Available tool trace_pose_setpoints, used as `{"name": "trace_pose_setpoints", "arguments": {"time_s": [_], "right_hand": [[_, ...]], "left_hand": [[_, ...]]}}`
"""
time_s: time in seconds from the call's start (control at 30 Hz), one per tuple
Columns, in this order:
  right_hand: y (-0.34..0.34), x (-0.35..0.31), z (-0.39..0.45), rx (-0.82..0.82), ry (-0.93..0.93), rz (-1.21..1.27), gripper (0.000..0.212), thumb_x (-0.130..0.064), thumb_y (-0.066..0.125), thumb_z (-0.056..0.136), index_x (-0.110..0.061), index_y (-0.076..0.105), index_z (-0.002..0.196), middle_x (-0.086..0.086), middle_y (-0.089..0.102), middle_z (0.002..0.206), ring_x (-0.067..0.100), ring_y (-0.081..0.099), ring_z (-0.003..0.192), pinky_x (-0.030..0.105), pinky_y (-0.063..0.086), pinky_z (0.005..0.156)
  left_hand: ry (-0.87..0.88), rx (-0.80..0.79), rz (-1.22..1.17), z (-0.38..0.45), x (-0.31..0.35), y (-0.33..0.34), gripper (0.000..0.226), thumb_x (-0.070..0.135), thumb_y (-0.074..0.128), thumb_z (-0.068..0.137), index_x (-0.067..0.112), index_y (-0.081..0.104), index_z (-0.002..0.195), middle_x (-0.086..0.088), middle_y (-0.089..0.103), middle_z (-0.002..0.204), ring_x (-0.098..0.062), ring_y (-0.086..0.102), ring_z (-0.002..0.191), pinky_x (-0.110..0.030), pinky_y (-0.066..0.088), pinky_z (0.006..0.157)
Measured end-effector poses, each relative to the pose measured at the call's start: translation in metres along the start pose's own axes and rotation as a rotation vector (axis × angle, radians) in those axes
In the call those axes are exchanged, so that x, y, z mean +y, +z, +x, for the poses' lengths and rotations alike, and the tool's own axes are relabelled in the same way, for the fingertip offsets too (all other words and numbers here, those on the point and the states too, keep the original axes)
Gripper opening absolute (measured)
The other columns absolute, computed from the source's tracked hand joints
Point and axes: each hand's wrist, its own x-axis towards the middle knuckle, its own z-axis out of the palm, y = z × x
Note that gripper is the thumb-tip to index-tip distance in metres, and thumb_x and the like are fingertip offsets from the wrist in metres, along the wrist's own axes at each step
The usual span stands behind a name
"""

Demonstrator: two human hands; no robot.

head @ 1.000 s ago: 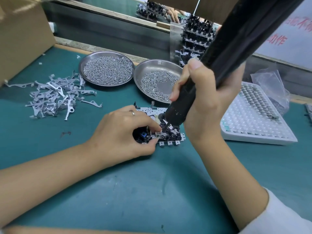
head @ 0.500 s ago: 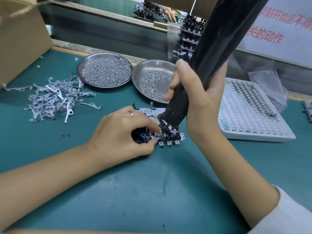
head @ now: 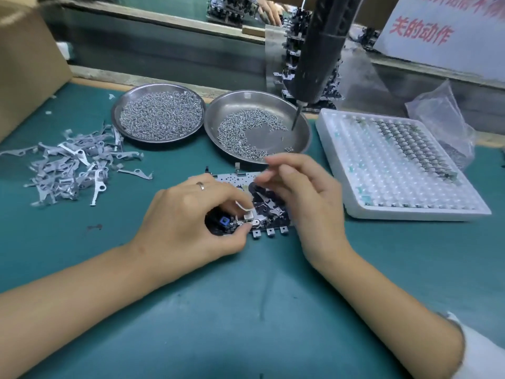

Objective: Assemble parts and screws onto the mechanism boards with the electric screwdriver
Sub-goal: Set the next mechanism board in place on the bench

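Note:
The mechanism board (head: 269, 216), a metal plate with black parts and a blue piece, lies flat on the green mat. My left hand (head: 191, 222) grips its left front corner, thumb and fingers curled round the edge. Just above the board's right side, my right hand (head: 306, 192) hovers with loosely bent fingers and holds nothing; it is blurred. The black electric screwdriver (head: 319, 50) hangs free above the right screw dish (head: 276, 142), bit pointing down into it.
A second steel dish (head: 118, 113) heaped with screws sits to the left. Grey metal levers (head: 68, 168) are piled at far left. A white foam tray (head: 355, 176) of small parts and a plastic bag (head: 437, 110) stand right. A cardboard box (head: 24, 64) and stacked boards (head: 289, 67) line the back.
My right hand has let go of the screwdriver and dropped to the board. The screwdriver has swung up and back over the right dish. My left hand keeps its hold.

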Motion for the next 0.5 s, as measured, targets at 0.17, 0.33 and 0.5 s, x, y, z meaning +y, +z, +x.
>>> {"name": "trace_pose_setpoints", "arguments": {"time_s": [0.17, 0.33, 0.5], "right_hand": [[0.0041, 0.0032, -0.0004, -0.071, 0.092, -0.038, 0.030, 0.005, 0.043, 0.094, -0.014, 0.067, 0.091, 0.005, 0.062, 0.075, 0.020, 0.060, 0.083, 0.049, 0.047, 0.096], [0.0036, 0.0036, -0.0007, -0.092, 0.089, -0.058, 0.031, 0.004, 0.044, 0.093, -0.016, 0.067, 0.089, 0.006, 0.062, 0.076, 0.017, 0.058, 0.081, 0.044, 0.047, 0.093], [0.0033, 0.0037, -0.0005, -0.090, 0.086, -0.063, 0.033, 0.005, 0.045, 0.093, -0.018, 0.067, 0.086, 0.004, 0.062, 0.074, 0.015, 0.059, 0.080, 0.041, 0.048, 0.091]], "left_hand": [[-0.038, -0.024, -0.055, 0.0038, -0.0024, 0.0004, 0.032, 0.027, 0.074, 0.063, 0.032, 0.049, 0.083, 0.013, 0.066, 0.073, -0.002, 0.063, 0.074, -0.024, 0.050, 0.073], [-0.016, -0.043, -0.095, 0.0053, -0.0066, 0.0004, 0.031, 0.028, 0.073, 0.066, 0.029, 0.043, 0.073, 0.006, 0.062, 0.080, -0.012, 0.064, 0.072, -0.027, 0.049, 0.070], [0.054, 0.000, -0.050, 0.0058, -0.0048, 0.0028, 0.034, 0.031, 0.067, 0.067, 0.031, 0.033, 0.067, 0.007, 0.057, 0.066, -0.025, 0.062, 0.071, -0.042, 0.048, 0.074]]}}
